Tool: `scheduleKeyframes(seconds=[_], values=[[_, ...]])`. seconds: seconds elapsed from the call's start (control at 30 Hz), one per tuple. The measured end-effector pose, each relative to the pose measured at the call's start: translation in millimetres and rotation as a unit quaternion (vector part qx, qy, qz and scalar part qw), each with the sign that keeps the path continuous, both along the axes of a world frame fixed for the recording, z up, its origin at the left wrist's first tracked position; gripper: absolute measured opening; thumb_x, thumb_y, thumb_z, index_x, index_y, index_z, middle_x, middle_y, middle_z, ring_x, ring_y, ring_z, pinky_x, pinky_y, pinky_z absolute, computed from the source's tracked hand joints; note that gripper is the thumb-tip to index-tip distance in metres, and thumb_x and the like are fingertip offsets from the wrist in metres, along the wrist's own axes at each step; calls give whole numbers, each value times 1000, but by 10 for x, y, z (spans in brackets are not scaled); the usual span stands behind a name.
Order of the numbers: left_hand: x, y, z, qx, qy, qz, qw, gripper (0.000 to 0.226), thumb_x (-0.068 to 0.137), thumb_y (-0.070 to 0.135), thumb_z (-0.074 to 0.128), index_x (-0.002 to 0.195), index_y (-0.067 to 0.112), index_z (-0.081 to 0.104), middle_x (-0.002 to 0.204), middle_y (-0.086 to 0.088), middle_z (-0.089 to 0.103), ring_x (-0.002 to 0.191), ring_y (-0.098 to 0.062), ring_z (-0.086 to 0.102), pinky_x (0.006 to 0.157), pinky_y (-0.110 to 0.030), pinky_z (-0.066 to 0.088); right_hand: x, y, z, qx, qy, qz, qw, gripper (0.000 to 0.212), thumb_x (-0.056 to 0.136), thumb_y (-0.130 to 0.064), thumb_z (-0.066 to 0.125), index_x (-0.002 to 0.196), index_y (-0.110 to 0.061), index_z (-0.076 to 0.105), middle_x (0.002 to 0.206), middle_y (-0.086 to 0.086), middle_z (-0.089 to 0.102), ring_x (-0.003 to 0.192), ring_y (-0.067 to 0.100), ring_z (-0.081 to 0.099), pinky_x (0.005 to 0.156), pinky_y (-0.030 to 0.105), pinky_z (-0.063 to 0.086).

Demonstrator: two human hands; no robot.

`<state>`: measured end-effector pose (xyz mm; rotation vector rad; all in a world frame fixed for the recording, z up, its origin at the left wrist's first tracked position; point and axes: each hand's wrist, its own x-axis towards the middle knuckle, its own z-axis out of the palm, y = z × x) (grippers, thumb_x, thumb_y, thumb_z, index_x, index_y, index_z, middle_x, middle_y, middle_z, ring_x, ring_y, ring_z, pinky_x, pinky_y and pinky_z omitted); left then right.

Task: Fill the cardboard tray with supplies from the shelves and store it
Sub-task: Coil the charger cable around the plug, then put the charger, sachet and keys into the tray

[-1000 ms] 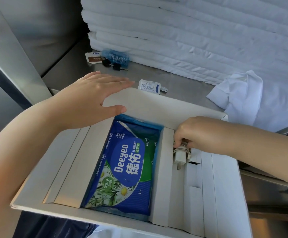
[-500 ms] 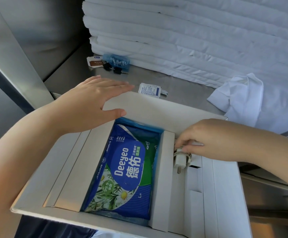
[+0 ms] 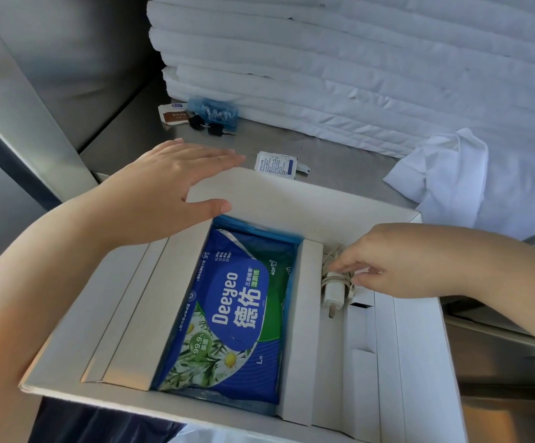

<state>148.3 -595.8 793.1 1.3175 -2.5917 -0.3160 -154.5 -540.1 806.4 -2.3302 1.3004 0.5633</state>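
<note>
A white cardboard tray with folded dividers sits at the front edge of a steel shelf. A blue and green pack of wet wipes lies in its middle compartment. A white charger plug with its wound cord lies in the narrow compartment to the right. My left hand lies flat, fingers straight, over the tray's far left corner. My right hand reaches in from the right, its loosened fingertips touching the cord just above the plug.
A tall stack of folded white linen fills the back of the shelf, with a loose white cloth at right. Behind the tray lie a small white sachet, a blue packet, black keys and a brown sachet.
My right hand's fingers have uncurled from the charger and slid a little right, leaving it lying in the compartment. My left hand has stayed on the tray's corner.
</note>
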Motion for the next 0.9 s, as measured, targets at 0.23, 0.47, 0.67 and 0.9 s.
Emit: scheduleKeyframes(seconds=[0.23,0.47,0.67,0.9], values=[[-1,3,12,5,8,2,1000,66,83,61,39,146,44,25,150,21,30,139,-4,24,112,-22,2,137,-22,244,-29,-120,-29,992,17,91,-39,52,103,-40,64,91,-31,63,89,-17,55,77,9,43],[-28,33,31,12,22,13,1000,62,86,54,44,145,43,29,149,20,35,137,-4,27,112,-22,6,420,-371,449,-209,-302,-65,928,13,89,-27,58,98,-33,65,90,-22,65,89,-3,60,75,16,47],[-52,47,49,8,36,24,999,57,88,48,48,143,41,34,146,19,40,134,-3,31,111,-22,9,602,-1068,245,-229,-272,-80,931,24,89,-23,62,113,-26,62,110,-12,60,99,1,56,84,21,47],[-42,67,47,-7,37,23,999,55,91,44,50,143,39,35,145,18,42,132,-2,32,109,-14,4,705,-1685,-82,-172,-96,-65,978,62,80,-33,72,135,-20,46,137,1,49,119,17,51,94,26,40]])
